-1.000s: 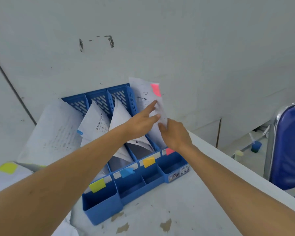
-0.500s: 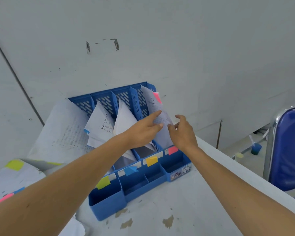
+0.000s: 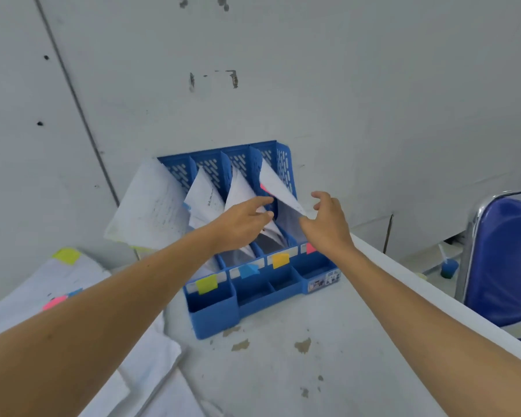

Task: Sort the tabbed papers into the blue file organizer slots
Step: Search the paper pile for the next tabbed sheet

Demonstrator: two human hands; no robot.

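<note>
Head-worn view, facing forward and down, close to the blue plastic slotted file organizer (image 3: 217, 314) by a grey wall (image 3: 373, 85)

Blue chair (image 3: 506, 260) — far right, scuffed white table (image 3: 283, 371)

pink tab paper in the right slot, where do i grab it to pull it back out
Pinch the paper at its front corner, which stands clear above the organizer's low front. Come from the front and above: the tall perforated back and side wall close off the rest.
</note>
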